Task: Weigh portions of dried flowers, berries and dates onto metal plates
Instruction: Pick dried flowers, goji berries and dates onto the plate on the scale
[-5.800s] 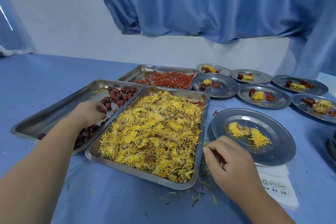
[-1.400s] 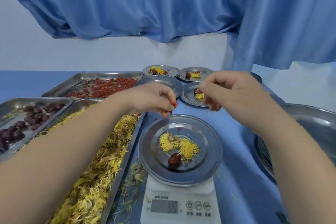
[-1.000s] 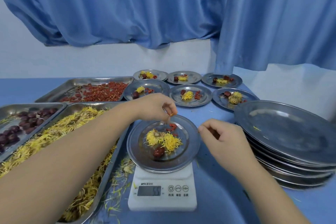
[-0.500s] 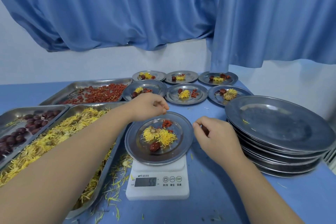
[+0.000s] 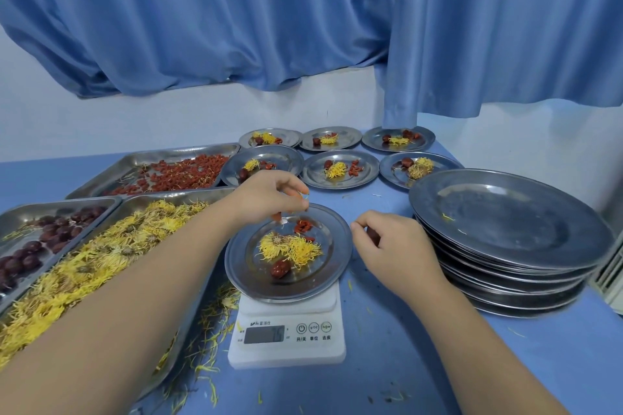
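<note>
Two hands flank the plate (image 5: 236, 266) on the scale (image 5: 286, 344); your left hand (image 5: 269, 199), nearer, hovers over its far rim, fingertips pinched above the berries (image 5: 303, 225); your right hand (image 5: 391, 246) rests loosely curled just beside its right edge; whether it holds anything, I cannot tell.

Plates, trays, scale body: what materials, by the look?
Stacked plates and flower tray: likely stainless steel, dull silver with blurred reflections and scuffs. Scale: probably moulded plastic, matte white with rounded edges, printed buttons and a grey display.
</note>
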`<state>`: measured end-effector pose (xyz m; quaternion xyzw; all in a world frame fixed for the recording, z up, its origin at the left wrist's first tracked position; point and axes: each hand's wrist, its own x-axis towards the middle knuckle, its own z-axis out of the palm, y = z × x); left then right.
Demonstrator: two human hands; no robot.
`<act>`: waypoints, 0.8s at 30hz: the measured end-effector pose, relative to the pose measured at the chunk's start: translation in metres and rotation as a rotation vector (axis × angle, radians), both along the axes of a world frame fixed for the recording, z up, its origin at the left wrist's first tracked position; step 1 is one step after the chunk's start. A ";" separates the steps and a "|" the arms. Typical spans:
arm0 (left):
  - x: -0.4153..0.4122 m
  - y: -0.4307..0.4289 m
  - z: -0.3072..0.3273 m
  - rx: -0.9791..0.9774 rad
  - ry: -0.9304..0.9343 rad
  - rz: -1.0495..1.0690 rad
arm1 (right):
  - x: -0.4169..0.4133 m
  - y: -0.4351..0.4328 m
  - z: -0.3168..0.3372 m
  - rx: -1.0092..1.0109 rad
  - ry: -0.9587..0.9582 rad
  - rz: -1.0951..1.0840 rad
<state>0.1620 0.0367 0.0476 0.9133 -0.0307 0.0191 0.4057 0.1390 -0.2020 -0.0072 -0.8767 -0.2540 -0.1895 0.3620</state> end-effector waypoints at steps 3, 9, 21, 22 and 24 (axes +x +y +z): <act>0.001 0.001 0.000 -0.019 0.005 0.028 | 0.001 0.000 -0.001 0.004 0.004 0.003; -0.001 0.005 -0.002 -0.076 0.055 0.037 | 0.003 -0.001 -0.002 0.015 0.005 0.003; -0.008 0.000 -0.006 0.059 -0.041 0.113 | 0.004 -0.001 -0.004 0.018 -0.022 0.006; -0.009 -0.002 -0.005 0.061 -0.052 0.107 | 0.004 -0.001 -0.004 0.017 -0.026 0.005; -0.010 -0.006 -0.004 0.049 -0.085 0.112 | 0.005 -0.001 -0.005 0.016 -0.026 0.003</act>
